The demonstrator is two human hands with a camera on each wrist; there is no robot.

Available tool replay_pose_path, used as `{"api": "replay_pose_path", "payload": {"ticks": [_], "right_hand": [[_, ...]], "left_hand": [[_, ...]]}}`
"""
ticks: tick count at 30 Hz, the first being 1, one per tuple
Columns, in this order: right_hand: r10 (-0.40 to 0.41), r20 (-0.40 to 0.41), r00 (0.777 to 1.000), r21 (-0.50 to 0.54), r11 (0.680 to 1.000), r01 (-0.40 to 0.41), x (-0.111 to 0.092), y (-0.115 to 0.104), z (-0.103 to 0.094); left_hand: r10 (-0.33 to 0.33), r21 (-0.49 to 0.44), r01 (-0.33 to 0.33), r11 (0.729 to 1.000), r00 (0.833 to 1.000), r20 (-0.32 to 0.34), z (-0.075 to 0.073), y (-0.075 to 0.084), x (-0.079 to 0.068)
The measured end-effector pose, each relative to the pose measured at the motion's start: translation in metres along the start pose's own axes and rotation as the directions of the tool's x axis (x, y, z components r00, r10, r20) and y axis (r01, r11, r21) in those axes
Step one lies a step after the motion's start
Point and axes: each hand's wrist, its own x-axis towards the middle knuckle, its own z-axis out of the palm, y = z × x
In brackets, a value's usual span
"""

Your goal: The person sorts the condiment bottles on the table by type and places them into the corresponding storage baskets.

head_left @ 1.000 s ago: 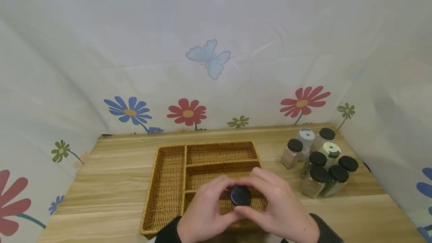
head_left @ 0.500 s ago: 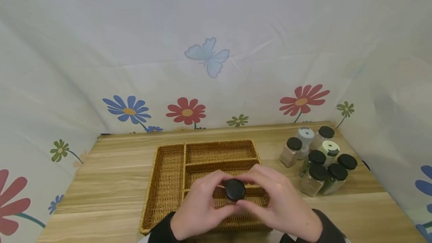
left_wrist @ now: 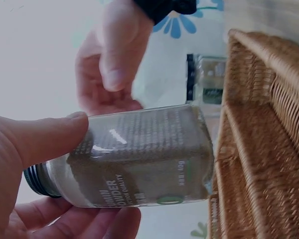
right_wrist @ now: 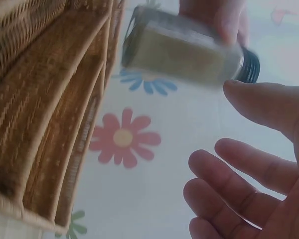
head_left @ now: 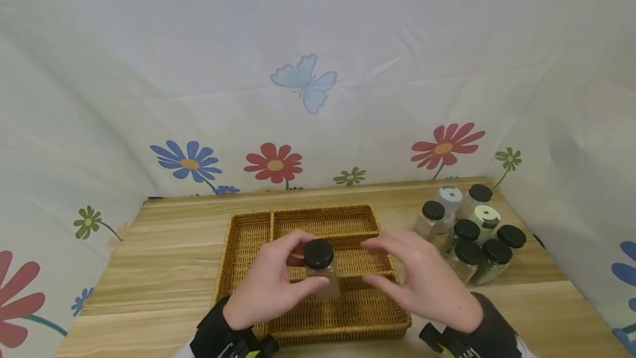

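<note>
My left hand (head_left: 278,278) grips a clear spice jar (left_wrist: 139,159) below its black lid (head_left: 318,253), thumb on one side and fingers on the other. Brown powder fills much of the jar, and its label reads cumin powder. In the head view the jar stands roughly upright over the wicker basket (head_left: 338,335). To its right, my right hand (head_left: 422,278) holds nothing; its thumb and fingers are spread apart with a gap to the jar. The right wrist view shows the fingers (right_wrist: 229,174) relaxed and bare.
The basket has a long left compartment (head_left: 245,247) and several shorter ones on the right. Several spice jars (head_left: 464,258) with black lids cluster on the right of the wooden table (head_left: 164,269), with two white-topped shakers (head_left: 449,203) among them. A flowered cloth hangs behind.
The jar, earlier between both hands, has moved left and slightly up in my left hand. My right hand has let go and drawn away to the right.
</note>
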Motion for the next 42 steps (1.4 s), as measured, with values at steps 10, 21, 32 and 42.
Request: {"api": "replay_pose_path", "payload": {"ticks": [10,21,32,42], "right_hand": [[0.087,-0.01,0.996,-0.178,0.98,-0.087,0.0,0.033,-0.017],[0.312,0.151,0.938,-0.322,0.913,-0.252,-0.008,0.068,-0.052],[0.44,0.274,0.855,-0.358,0.872,-0.334,-0.024,0.094,-0.081],[0.521,0.309,0.795,-0.382,0.834,-0.398,-0.034,0.106,-0.088]], "left_hand": [[0.009,0.018,-0.009,1.0,1.0,-0.025,-0.021,-0.008,0.002],[-0.016,0.142,0.028,0.989,0.996,-0.087,-0.042,-0.013,0.002],[-0.042,0.154,0.059,0.986,0.993,-0.111,-0.058,-0.02,0.004],[-0.063,0.156,0.081,0.984,0.991,-0.114,-0.066,-0.028,0.005]]}}
